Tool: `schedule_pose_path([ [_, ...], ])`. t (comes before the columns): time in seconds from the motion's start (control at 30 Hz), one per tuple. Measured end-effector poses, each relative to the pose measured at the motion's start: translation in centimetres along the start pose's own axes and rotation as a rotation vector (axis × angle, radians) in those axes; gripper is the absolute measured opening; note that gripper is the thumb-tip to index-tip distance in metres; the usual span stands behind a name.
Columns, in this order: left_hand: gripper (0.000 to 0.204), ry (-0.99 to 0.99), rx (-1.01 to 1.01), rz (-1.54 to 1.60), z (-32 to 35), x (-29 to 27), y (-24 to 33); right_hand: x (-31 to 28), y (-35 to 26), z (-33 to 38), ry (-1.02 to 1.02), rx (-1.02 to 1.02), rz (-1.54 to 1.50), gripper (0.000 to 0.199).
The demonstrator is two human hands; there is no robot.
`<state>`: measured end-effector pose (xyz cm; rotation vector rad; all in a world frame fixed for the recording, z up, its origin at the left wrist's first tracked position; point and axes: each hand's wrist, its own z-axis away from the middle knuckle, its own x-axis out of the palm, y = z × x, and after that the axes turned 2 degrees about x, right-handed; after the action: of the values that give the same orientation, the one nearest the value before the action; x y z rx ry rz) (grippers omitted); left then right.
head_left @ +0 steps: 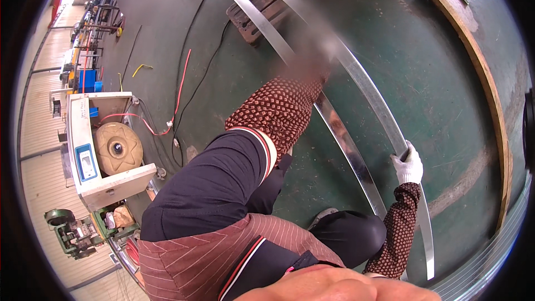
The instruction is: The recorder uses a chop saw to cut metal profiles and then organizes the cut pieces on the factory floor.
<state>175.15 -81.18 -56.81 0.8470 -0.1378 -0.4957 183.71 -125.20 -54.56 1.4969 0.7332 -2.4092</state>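
Observation:
Two long, shiny metal strips run from the far edge toward me over the green floor. My right hand [408, 166], in a white glove, is closed around the edge of the right strip [365, 81], whose near end reaches past my right forearm. Further off, my left arm stretches out in a brown patterned sleeve cover [273, 106]. My left hand [313, 58] is smeared by blur near both strips, so its fingers do not show. The left strip [346, 147] passes behind the left sleeve and comes down near my knee.
A wooden beam [486, 78] lies along the right, and more metal strips [490, 270] lie at the lower right. A brown slotted block [245, 19] sits under the left strip. Leftward are a white cabinet [86, 192] with a round tan part, loose cables [183, 81] and a green machine [72, 231].

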Motion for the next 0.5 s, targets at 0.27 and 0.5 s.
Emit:
schedule_pose_path([
  [0.27, 0.050, -0.319, 0.531, -1.367, -1.1, -3.4, 0.6, -1.9, 0.0, 0.8, 0.110, -0.102, -0.122, 0.070],
  [0.5, 0.050, -0.535, 1.129, -1.550, 7.4, -3.2, -1.9, 0.1, 4.6, 12.7, 0.436, -0.164, -0.340, 0.066],
])
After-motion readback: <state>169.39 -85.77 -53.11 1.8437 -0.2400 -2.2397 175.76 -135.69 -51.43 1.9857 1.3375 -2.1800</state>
